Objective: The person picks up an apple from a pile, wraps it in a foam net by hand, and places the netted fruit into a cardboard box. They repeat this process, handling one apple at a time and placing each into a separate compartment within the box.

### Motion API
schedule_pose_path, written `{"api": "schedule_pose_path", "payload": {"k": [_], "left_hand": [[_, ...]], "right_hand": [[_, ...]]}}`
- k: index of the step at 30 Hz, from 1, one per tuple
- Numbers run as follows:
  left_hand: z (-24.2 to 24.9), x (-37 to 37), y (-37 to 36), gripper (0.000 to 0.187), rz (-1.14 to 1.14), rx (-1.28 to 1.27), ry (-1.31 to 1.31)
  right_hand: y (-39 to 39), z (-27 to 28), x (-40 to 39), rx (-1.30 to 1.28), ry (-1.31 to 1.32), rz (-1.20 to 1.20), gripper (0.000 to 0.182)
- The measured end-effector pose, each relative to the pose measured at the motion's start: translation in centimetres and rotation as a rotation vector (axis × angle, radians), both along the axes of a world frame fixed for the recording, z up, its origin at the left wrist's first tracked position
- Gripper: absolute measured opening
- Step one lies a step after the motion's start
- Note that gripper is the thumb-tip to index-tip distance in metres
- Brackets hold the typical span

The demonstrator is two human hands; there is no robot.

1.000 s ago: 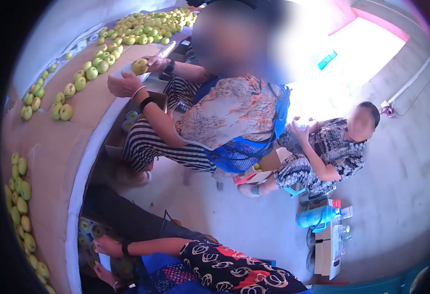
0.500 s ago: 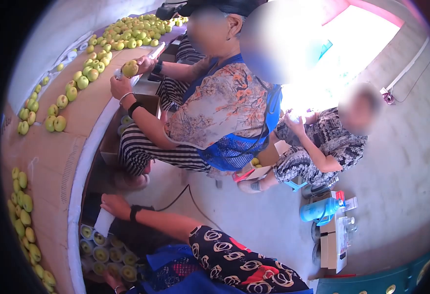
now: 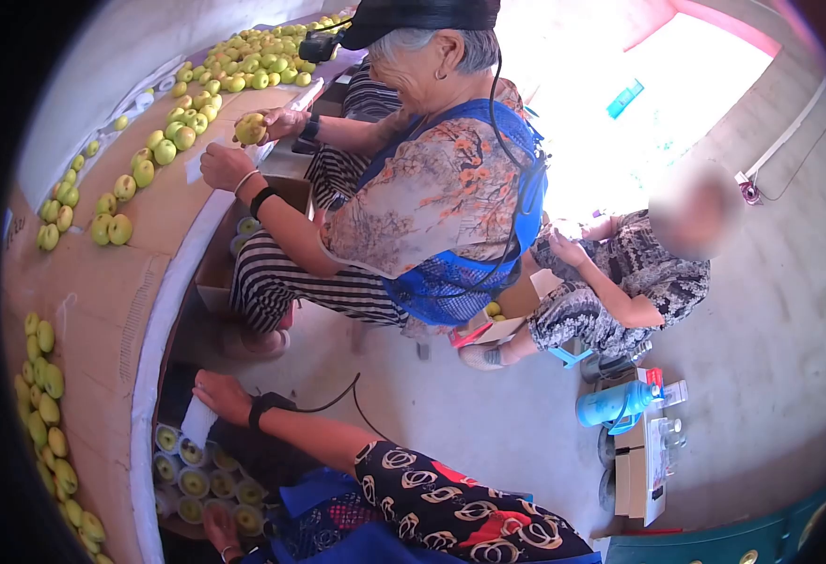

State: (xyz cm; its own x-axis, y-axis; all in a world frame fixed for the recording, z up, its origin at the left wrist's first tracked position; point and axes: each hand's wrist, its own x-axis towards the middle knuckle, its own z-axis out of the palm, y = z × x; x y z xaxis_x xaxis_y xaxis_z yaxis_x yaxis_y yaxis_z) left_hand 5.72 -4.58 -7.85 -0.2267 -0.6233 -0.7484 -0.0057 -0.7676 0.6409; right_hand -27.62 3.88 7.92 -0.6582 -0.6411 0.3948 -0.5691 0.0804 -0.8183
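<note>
My right hand (image 3: 224, 397) is closed on a flat white foam sleeve (image 3: 198, 422) that hangs from its fingers. Just below it sits a box of apples (image 3: 194, 482), each ringed by a white sleeve and standing in rows. Low in the view, my left hand (image 3: 218, 526) lies over the front apples of that box, fingers stretched out in the shadow. My right wrist has a black band, and the patterned sleeve of that arm crosses the bottom of the view.
Loose green-yellow apples (image 3: 48, 409) lie along the cardboard-covered table (image 3: 93, 329). Beside me a co-worker (image 3: 432, 207) holds an apple (image 3: 250, 129) and a white sleeve (image 3: 194, 169). Another person (image 3: 610, 273) sits farther back by an open box (image 3: 516, 305). A blue flask (image 3: 610, 404) stands right.
My hands stay almost in place, with the white sleeve still in the right one. The co-worker's left hand has moved left, away from the apple. The whole view has shifted slightly.
</note>
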Motion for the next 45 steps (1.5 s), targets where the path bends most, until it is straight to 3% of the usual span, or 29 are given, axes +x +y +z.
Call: {"api": "schedule_pose_path", "payload": {"k": [2,8,20,28,30,32,33,36,37,38,39,41,43,45], "left_hand": [[-1.3,0.9,-0.6,0.053,-0.069,0.003,0.076],[-2.4,1.6,-1.7,0.052,-0.203,0.043,0.039],[-3.0,1.9,-1.4,0.051,-0.174,0.001,0.102],[-0.8,1.4,-0.7,0.048,-0.111,0.004,0.107],[-3.1,1.0,-1.2,0.044,-0.139,-0.025,0.162],[-1.2,1.6,0.0,0.035,-0.157,-0.113,0.153],[2.2,0.1,1.2,0.029,-0.159,-0.159,0.128],[-1.8,2.1,0.9,0.017,-0.129,-0.154,0.137],[1.0,0.5,2.2,0.01,-0.12,-0.267,0.136],[-1.2,1.5,1.3,0.01,-0.203,-0.348,0.279],[1.0,-0.7,2.5,0.013,0.033,-0.385,0.074],[-0.4,-1.5,1.9,0.016,0.088,-0.341,0.053],[5.2,-3.9,2.6,0.015,0.129,-0.25,0.048],[7.4,-4.2,3.0,0.012,-0.007,-0.434,0.053]], "right_hand": [[0.1,0.1,0.1,-0.008,-0.005,-0.001,0.017],[0.1,0.0,0.2,-0.016,-0.021,0.008,0.017],[0.0,0.0,0.2,-0.004,-0.038,0.004,0.018],[-0.6,-0.9,0.1,-0.003,-0.041,-0.007,0.016],[-0.6,-0.7,-0.2,-0.03,0.045,-0.04,0.017],[-0.9,-1.1,-0.2,-0.062,-0.001,0.032,0.017],[-0.6,-0.2,0.0,0.014,-0.019,0.004,0.017],[-1.0,-0.7,0.7,0.072,-0.001,0.008,0.021],[-1.0,-0.2,1.1,0.055,-0.005,0.017,0.019],[-1.3,-0.1,1.1,0.062,-0.004,0.038,0.019],[-1.5,0.0,0.9,0.089,-0.03,0.077,0.022],[-1.5,1.1,0.1,0.097,-0.044,0.132,0.022],[-1.2,2.6,0.2,0.2,-0.061,0.163,0.022],[-1.4,3.7,1.6,0.171,-0.059,0.245,0.021]]}}
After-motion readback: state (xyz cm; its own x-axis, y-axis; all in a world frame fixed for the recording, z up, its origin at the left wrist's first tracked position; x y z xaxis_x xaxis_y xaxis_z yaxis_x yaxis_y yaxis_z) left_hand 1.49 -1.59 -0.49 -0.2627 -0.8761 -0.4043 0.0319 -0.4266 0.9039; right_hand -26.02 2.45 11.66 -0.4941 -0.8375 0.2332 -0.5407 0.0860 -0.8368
